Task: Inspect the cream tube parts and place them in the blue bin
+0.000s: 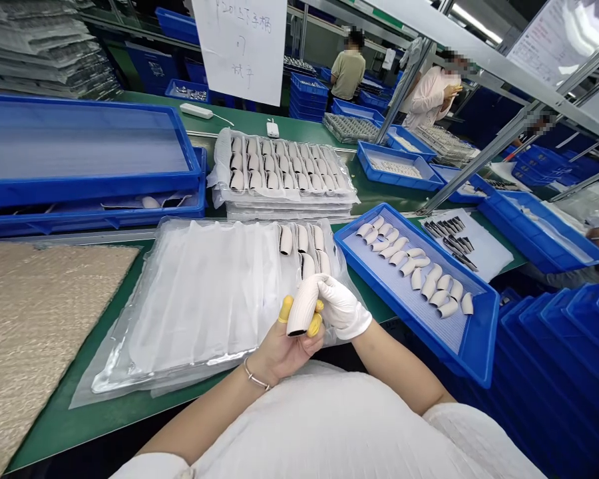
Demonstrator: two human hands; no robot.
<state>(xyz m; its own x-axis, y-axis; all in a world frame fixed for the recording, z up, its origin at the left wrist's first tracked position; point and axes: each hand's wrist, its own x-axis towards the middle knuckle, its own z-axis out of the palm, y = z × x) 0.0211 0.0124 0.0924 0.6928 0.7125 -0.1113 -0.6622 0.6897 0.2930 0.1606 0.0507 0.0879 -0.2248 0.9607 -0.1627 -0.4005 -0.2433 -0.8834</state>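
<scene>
Between my two hands is a curved, pale, hollow shell piece (pixel 303 307) with a dark opening at its near end. My left hand (pixel 297 339), wearing yellow finger cots, grips it from below and the side. The white-gloved fingers of my right hand (pixel 342 307) close on its upper end. Just beyond lies a tray (pixel 199 293) covered in thin white sheet, with several like pieces (pixel 302 237) set in its right-hand slots. To the right, a blue bin (pixel 484 332) holds many more loose pale pieces (pixel 428 287).
A stack of filled trays (pixel 284 169) stands behind the sheeted tray. Large blue bins (pixel 80 143) are at left, above a beige textured mat (pixel 44 319). Dark pieces (pixel 452 236) lie on white paper at right, near a metal post (pixel 474 156). Other people (pixel 348 66) are farther back.
</scene>
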